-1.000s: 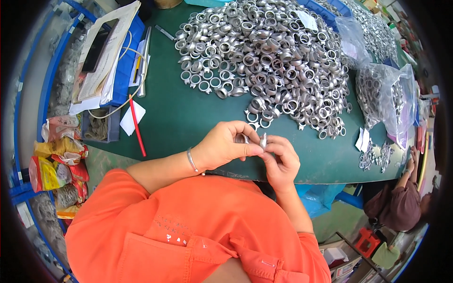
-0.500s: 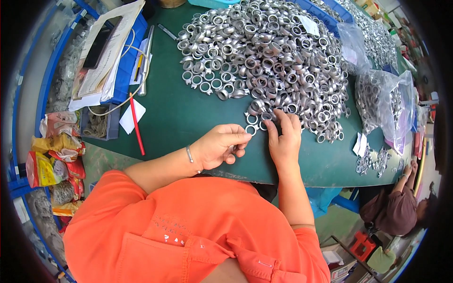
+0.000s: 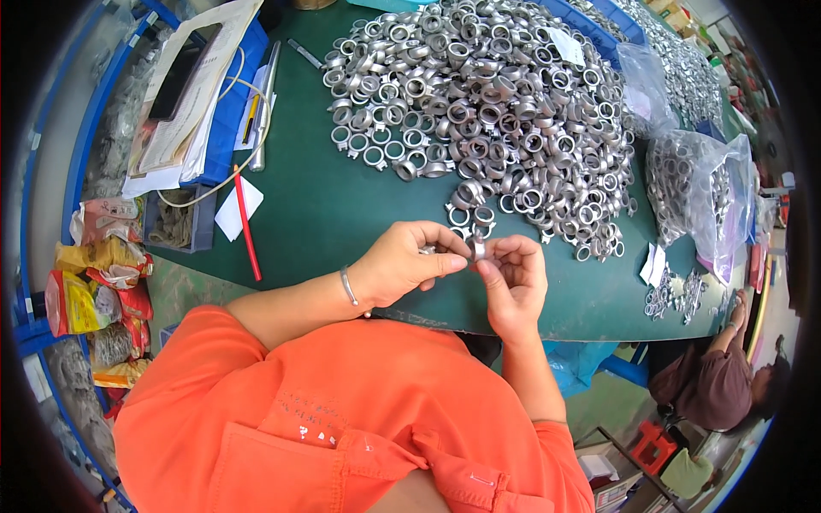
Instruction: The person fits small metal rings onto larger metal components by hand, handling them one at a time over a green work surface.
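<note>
A grey metal ring (image 3: 479,249) is pinched upright between the thumb and fingers of my right hand (image 3: 518,286), just off the near edge of the pile. My left hand (image 3: 409,263) is closed, and its thumb and index fingertips meet the ring's left side. A small shiny metal piece (image 3: 427,250) shows inside the curled left fingers; its kind is too hidden to tell. Beyond both hands spreads a large heap of metal rings (image 3: 487,111) with small lugs. A few loose rings (image 3: 459,215) lie just past my fingertips on the green table (image 3: 299,197).
At left stand a blue bin (image 3: 224,128) with papers and a phone (image 3: 184,73), a red pencil-like stick (image 3: 247,227) and a grey small-parts bin (image 3: 180,221). Bagged rings (image 3: 684,188) and small metal parts (image 3: 676,295) lie right. Another person (image 3: 714,380) sits far right.
My right hand has drawn back from the pile's edge toward me with a ring. Both hands have come together, the left fingertips now meeting that ring.
</note>
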The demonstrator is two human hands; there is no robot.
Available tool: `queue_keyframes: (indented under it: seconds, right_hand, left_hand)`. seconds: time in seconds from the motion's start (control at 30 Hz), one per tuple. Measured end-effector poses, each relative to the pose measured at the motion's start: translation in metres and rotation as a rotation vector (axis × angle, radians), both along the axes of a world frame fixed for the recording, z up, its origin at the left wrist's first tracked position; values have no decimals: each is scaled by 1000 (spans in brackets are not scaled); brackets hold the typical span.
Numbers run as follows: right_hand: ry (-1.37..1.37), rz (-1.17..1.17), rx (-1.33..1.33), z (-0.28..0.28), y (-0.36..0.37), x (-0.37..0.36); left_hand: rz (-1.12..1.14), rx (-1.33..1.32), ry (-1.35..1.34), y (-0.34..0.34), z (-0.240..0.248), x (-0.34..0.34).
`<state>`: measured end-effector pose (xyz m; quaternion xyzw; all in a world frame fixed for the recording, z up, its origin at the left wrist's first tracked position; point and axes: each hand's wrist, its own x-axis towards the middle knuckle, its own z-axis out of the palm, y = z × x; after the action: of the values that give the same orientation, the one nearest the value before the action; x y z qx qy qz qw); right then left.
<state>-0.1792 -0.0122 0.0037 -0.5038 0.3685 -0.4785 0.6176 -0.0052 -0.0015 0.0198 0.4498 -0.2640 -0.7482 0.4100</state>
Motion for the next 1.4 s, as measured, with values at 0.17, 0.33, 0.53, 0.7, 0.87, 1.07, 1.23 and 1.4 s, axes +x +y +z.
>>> queue_keyframes:
  seconds: [0.17,0.33,0.53,0.7,0.87,1.07,1.23,1.4]
  right_hand:
    - [248,52,-381,-7,4,-4]
    - [81,-44,-244,-2,-1,1]
    - [-67,175,314,11,-9,-3]
    - [-140,-12,-120,1,-3,4]
    - [380,80,-577,18,-9,5]
    - [1002,-162,-684,-12,-37,3]
    - [552,-66,-456,-13,-31,-2]
    - [239,115,-314,-4,-16,-3]
  left_hand:
    - [-41,-82,-80,0,4,2]
    - [-17,-414,-314,2,-4,1]
    - [-37,-536,-403,3,2,1]
    - [-21,-125,-211,1,4,0]
    - [-28,347,328,1,-6,6]
    - [-84,157,120,4,-11,3]
    - [33,105,4,0,-3,2]
    - [-13,93,85,-1,2,3]
